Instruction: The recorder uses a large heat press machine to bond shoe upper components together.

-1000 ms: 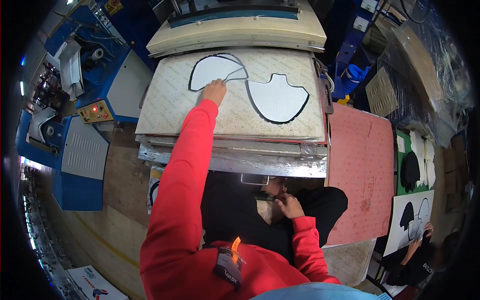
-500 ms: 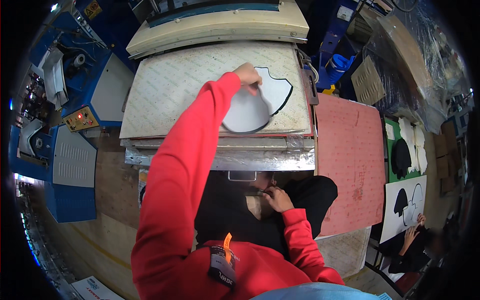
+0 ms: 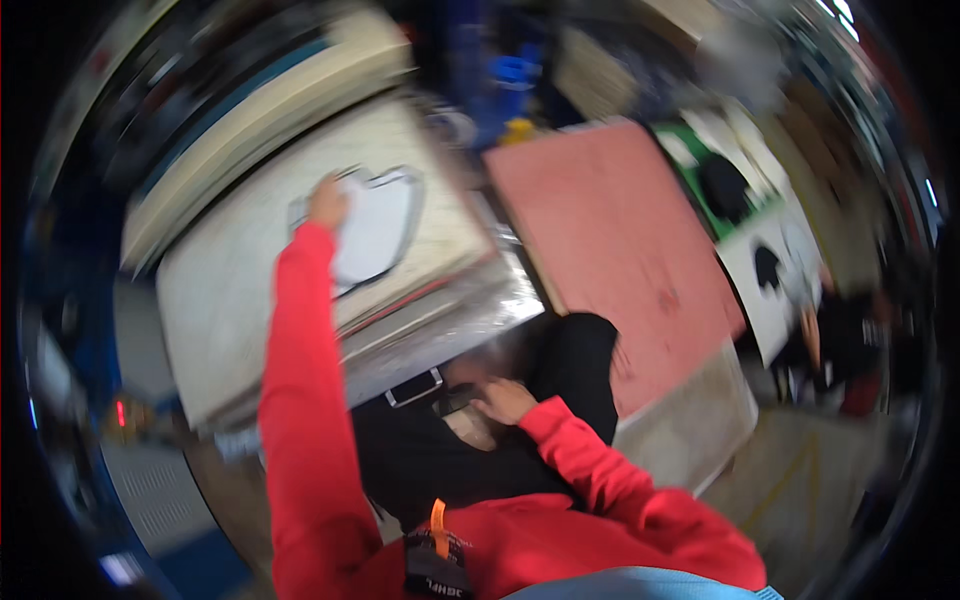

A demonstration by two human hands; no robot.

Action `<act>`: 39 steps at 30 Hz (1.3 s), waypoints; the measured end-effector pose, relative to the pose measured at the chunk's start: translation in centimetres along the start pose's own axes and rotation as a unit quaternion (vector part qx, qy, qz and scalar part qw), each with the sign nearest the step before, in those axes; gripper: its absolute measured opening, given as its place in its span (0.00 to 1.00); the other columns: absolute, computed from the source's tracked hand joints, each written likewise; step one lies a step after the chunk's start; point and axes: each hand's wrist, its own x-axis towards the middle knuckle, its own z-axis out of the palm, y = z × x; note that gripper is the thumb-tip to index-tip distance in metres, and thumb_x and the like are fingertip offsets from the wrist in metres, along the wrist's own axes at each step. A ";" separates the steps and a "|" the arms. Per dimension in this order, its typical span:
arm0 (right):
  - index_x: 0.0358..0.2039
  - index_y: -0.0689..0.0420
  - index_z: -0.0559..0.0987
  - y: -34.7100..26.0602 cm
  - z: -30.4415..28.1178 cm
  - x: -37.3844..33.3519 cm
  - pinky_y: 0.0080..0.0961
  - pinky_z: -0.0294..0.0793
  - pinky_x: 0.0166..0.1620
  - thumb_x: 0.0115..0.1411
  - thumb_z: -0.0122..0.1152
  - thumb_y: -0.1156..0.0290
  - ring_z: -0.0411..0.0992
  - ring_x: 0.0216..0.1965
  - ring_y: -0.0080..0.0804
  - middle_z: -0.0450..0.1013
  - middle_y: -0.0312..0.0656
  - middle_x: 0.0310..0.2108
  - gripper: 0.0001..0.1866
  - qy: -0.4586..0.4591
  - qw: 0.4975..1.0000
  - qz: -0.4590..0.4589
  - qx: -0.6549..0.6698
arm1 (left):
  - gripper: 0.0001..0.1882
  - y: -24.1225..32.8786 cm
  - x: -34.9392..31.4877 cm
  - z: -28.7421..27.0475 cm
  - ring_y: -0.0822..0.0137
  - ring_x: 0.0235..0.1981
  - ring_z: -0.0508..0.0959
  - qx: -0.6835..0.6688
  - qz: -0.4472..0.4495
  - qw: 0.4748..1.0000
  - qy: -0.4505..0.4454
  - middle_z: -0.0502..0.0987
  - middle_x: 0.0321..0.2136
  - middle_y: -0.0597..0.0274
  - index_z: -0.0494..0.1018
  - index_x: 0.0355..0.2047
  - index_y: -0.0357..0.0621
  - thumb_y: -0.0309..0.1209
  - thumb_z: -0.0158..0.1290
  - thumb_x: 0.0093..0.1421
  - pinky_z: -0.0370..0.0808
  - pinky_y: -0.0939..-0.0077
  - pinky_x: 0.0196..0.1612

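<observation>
White sheet pieces with dark edging point(image 3: 375, 225) lie on the pale bed of a press point(image 3: 220, 300), ahead and to the left. My left hand point(image 3: 328, 203) is on their left upper part, arm stretched out; motion smears its fingers, so their grip cannot be made out. Low over my lap, my right hand point(image 3: 505, 400) has its fingers bent beside a small dark thing point(image 3: 457, 398) too blurred to name.
The thick upper plate of the press point(image 3: 270, 125) runs behind the bed, and a metal handle point(image 3: 414, 388) juts out in front. A red-pink board point(image 3: 610, 250) lies to the right. Farther right, another person's hand point(image 3: 810, 335) is by a white board point(image 3: 755, 300).
The whole view has swung round, tilting the press and blurring the picture. The white piece that my left hand held lifted and curled now lies flatter. My right hand stays over my lap.
</observation>
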 end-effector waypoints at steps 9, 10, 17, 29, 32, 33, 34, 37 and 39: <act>0.28 0.61 0.78 1.6 1.0 0.7 0.44 0.74 0.37 0.51 0.57 0.54 0.75 0.34 0.51 0.75 0.52 0.28 0.20 0.034 0.997 0.068 0.029 | 0.10 5.2 -1.5 -4.8 0.69 0.30 0.66 -0.071 -0.006 0.981 -0.179 0.66 0.28 0.58 0.64 0.31 0.34 0.22 0.53 0.50 0.65 0.75 0.34; 0.28 0.61 0.78 1.8 1.4 0.7 0.43 0.74 0.38 0.51 0.58 0.55 0.75 0.34 0.51 0.75 0.52 0.28 0.19 0.045 0.997 0.058 0.036 | 0.10 5.4 -2.2 -5.0 0.69 0.30 0.66 -0.070 0.000 0.981 -0.183 0.66 0.28 0.58 0.64 0.31 0.34 0.22 0.53 0.50 0.65 0.75 0.34; 0.39 0.59 0.73 1.7 1.9 0.3 0.42 0.72 0.41 0.51 0.59 0.56 0.72 0.38 0.51 0.71 0.50 0.37 0.22 0.120 0.987 -0.007 0.102 | 0.14 9.9 -8.2 -8.0 0.69 0.38 0.67 -0.227 0.045 0.964 -0.129 0.69 0.41 0.58 0.64 0.41 0.34 0.18 0.48 0.53 0.65 0.77 0.44; 0.48 0.63 0.68 -2.8 -1.2 -0.4 0.22 0.73 0.39 0.59 0.56 0.51 0.74 0.39 0.28 0.72 0.44 0.43 0.28 0.110 0.732 -0.105 0.665 | 0.22 28.6 -19.0 -14.3 0.65 0.49 0.69 -0.315 0.074 0.928 -0.183 0.69 0.50 0.52 0.64 0.53 0.31 0.18 0.47 0.57 0.62 0.74 0.54; 0.51 0.60 0.65 -4.0 -1.7 -0.1 0.23 0.72 0.41 0.60 0.54 0.50 0.73 0.40 0.28 0.69 0.41 0.46 0.29 0.099 0.603 -0.089 0.787 | 0.20 30.6 -21.8 -15.1 0.63 0.49 0.69 -0.332 0.103 0.926 -0.146 0.68 0.49 0.51 0.64 0.52 0.31 0.17 0.45 0.57 0.63 0.73 0.53; 0.52 0.59 0.65 -4.2 -2.2 -0.4 0.24 0.72 0.42 0.60 0.53 0.49 0.71 0.41 0.27 0.67 0.39 0.47 0.29 0.113 0.556 -0.089 0.819 | 0.20 30.8 -22.7 -15.6 0.63 0.49 0.69 -0.332 0.104 0.926 -0.144 0.68 0.49 0.51 0.64 0.52 0.31 0.17 0.45 0.57 0.63 0.73 0.53; 0.51 0.58 0.65 -4.9 -3.4 -1.1 0.24 0.71 0.43 0.59 0.53 0.48 0.69 0.42 0.25 0.66 0.38 0.46 0.30 0.138 0.543 -0.076 0.825 | 0.20 30.7 -23.8 -16.3 0.63 0.48 0.69 -0.339 0.099 0.928 -0.122 0.68 0.48 0.50 0.64 0.51 0.31 0.16 0.46 0.57 0.63 0.73 0.53; 0.53 0.58 0.63 -5.1 -4.1 -1.3 0.24 0.70 0.44 0.58 0.55 0.47 0.67 0.41 0.24 0.65 0.37 0.46 0.32 0.126 0.552 -0.066 0.821 | 0.20 30.0 -26.4 -18.0 0.63 0.46 0.69 -0.335 0.109 0.933 -0.075 0.66 0.45 0.51 0.64 0.50 0.30 0.15 0.47 0.56 0.64 0.74 0.51; 0.51 0.58 0.63 -6.6 -6.9 -2.9 0.20 0.68 0.41 0.57 0.59 0.52 0.66 0.41 0.19 0.66 0.35 0.42 0.30 0.156 0.505 -0.100 0.843 | 0.20 28.6 -27.9 -18.8 0.63 0.46 0.69 -0.342 0.128 0.930 -0.054 0.66 0.45 0.51 0.63 0.50 0.30 0.15 0.48 0.55 0.65 0.76 0.49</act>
